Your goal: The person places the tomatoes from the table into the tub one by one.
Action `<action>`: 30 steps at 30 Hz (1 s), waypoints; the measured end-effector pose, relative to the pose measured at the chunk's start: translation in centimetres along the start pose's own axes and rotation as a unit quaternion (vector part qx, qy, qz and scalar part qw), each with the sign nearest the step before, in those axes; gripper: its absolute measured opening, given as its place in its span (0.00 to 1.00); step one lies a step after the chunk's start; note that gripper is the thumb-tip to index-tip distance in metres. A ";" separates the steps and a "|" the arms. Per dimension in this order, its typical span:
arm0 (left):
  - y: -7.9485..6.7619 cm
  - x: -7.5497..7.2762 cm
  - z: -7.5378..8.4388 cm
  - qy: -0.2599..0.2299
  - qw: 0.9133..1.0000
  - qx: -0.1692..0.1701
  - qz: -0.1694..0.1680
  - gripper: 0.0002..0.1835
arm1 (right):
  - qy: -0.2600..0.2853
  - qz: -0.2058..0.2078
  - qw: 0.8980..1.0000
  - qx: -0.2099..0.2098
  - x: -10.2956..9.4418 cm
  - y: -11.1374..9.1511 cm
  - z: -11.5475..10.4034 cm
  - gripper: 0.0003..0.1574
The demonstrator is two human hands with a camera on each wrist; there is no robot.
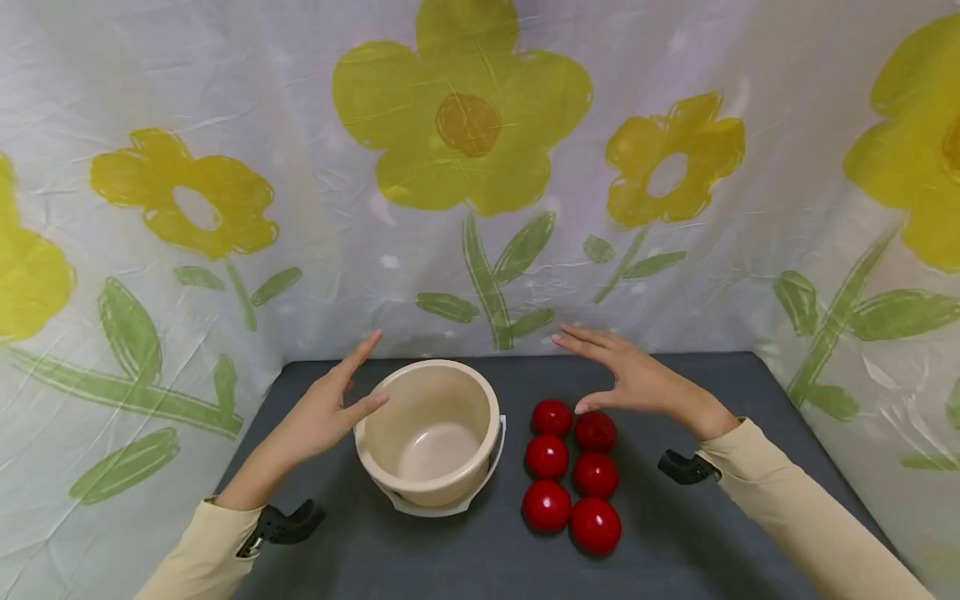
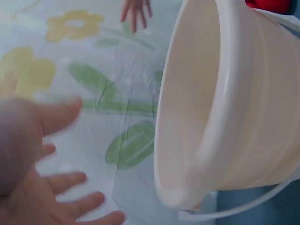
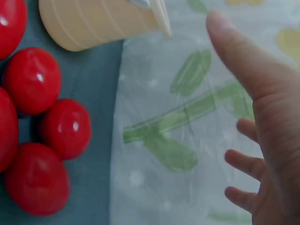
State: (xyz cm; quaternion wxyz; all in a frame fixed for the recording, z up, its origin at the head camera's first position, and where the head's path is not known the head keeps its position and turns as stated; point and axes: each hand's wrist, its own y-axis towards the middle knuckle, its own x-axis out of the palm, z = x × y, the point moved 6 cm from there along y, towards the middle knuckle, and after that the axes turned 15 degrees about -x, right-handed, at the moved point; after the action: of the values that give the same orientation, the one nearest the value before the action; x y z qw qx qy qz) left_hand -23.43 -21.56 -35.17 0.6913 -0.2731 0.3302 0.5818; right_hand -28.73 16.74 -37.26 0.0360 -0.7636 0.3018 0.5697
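Note:
A cream bucket (image 1: 427,492) with a pale handle stands upright on the dark table, and its inside shows no contents. My left hand (image 1: 322,412) hovers at the bucket's left rim, fingers spread and holding nothing. In the left wrist view the bucket (image 2: 262,103) lies to the right of the spread fingers. To the bucket's right, several shiny red balls (image 1: 547,506) sit in two close columns. Over the far end of these balls (image 3: 37,178) my right hand (image 1: 637,375) is held in the air, thumb and fingers apart, with nothing in it.
A dark grey cloth (image 1: 450,567) covers the table. Behind and at both sides hangs a white curtain (image 1: 330,250) printed with yellow flowers and green stems. Each wrist wears a black strap device (image 1: 288,525) that juts out beside the sleeve.

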 end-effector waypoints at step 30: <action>-3.4 3.7 -8.7 -0.276 0.926 -0.258 -0.007 0.24 | 0.157 0.023 0.978 0.138 9.2 -8.0 7.6 0.47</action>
State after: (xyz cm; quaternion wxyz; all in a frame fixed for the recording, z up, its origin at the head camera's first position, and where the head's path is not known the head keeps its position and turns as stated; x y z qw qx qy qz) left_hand -20.93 -26.49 -43.58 0.6649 -0.2730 -0.0373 0.6943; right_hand -29.57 22.44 -50.38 0.0795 -0.8242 0.3970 0.3960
